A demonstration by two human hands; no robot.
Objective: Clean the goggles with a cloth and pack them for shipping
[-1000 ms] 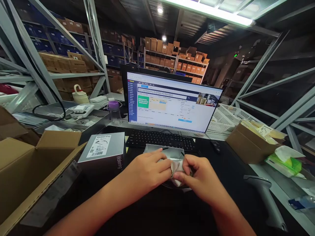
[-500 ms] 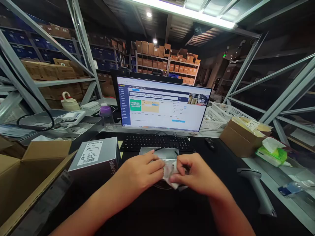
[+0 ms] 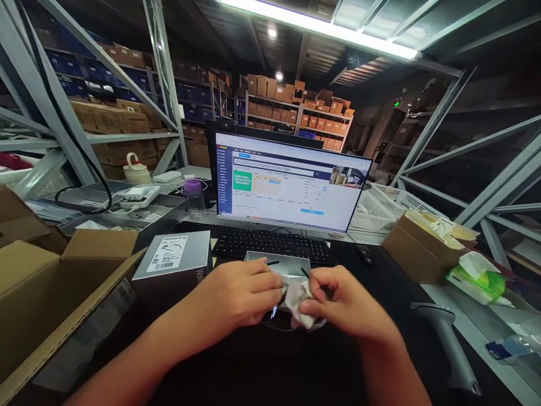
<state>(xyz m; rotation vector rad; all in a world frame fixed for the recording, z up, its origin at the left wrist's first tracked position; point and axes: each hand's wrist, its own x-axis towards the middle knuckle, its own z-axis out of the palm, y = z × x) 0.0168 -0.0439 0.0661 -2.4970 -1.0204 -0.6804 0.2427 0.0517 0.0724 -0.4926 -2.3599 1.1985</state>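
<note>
My left hand [image 3: 236, 293] and my right hand [image 3: 346, 301] meet above the black desk mat, both pinching a crumpled beige cloth [image 3: 298, 301]. Thin dark arms and a curved lower rim poke out around the cloth, and they look like a pair of eyeglasses [image 3: 274, 313], partly hidden by my fingers. Just behind my hands sits an open shallow grey box [image 3: 276, 262]. To the left of my left hand stands a grey "Wakening" box [image 3: 171, 265] with a white barcode label.
A black keyboard [image 3: 273, 246] and lit monitor [image 3: 287, 180] stand ahead. Open cardboard boxes [image 3: 38, 299] [image 3: 418, 251] flank the desk. A barcode scanner [image 3: 448, 344] lies at right, near a mouse [image 3: 364, 255]. Metal shelving surrounds the desk.
My hands have shifted the bunched cloth, and more of the eyeglasses' lower rim shows at its left side. The whole view has moved slightly as my head turned.
</note>
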